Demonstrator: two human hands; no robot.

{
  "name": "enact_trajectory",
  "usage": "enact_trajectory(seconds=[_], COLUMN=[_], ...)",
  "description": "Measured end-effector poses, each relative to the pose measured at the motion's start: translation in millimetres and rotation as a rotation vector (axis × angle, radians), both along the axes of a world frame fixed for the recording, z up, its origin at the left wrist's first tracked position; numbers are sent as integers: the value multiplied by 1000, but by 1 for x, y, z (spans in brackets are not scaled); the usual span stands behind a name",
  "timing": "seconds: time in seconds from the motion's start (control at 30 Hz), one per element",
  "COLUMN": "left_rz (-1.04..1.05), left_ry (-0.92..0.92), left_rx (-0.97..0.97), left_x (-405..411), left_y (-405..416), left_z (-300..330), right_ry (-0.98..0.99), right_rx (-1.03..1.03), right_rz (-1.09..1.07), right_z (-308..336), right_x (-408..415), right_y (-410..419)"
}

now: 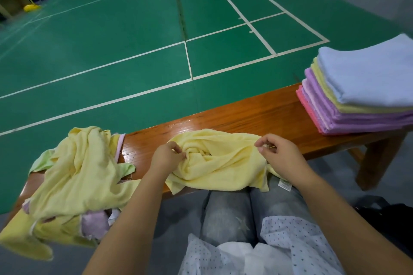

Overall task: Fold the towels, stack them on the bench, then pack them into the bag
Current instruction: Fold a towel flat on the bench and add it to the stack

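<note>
- While we look down over our knees, our left hand [166,155] pinches a fold of the crumpled yellow towel [220,161], fingers curled tight into the cloth near its twisted middle.
- Over on the other side, our right hand [276,153] nips the towel's right edge between thumb and fingertips, the rest of the fingers loosely bent above it.
- That yellow towel lies bunched on the wooden bench [250,116], right in front of us, with its near edge spilling off the bench and onto our jeans [225,212]; a small white label [285,185] shows at its lower right corner.
- Off to the left we've got the unfolded heap [73,176]: mostly yellow cloth, with bits of pale green and pink peeking out, draped over the bench end and hanging down past it.
- At the far right end of the bench sits the folded stack [357,96], neat and square, pale blue on top, then yellow, purple layers and pink at the bottom.
- Down at the lower right, on the grey floor, a dark bag [388,214] is partly in view beside our right forearm.
- Beyond the bench stretches the green court floor [134,35] with its white lines.
</note>
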State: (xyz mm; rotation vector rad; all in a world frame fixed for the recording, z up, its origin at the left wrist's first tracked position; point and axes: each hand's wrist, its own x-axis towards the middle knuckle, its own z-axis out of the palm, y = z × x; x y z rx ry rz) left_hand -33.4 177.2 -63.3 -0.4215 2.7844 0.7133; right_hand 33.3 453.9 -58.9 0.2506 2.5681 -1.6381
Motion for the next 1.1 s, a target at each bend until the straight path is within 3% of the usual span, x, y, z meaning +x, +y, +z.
enact_trajectory(seconds=[0.17,0.33,0.4,0.47,0.53,0.6,0.7,0.87,1.0,1.1], left_rz=[-36,-94,-240,-468,-570,-501,-341,-549,-726,-718], left_ry=[123,505,556,423,247,245,256,28,-51,-50], left_rx=[90,47,47,71,165,228,159,100,4,-17], left_x=[1,9,20,31,39,39,36,42,47,46], left_y=[0,20,35,47,50,48,40,33,39,38], left_z=[10,35,36,26,15,9,12,12,1,-5], right_ry=[9,42,47,39,32,20,7,10,5,-14], right_rx=[-2,-10,-23,-12,15,23,16,13,13,18], right_rz=[-8,6,10,22,35,36,29,49,61,48], right_z=[-3,-3,-1,-1,-1,-2,-6,-8,-10,-12], right_x=[-1,-3,-3,-2,0,1,1,0,0,1], right_y=[1,-4,-6,-7,-5,-4,-6,-12,-14,-10])
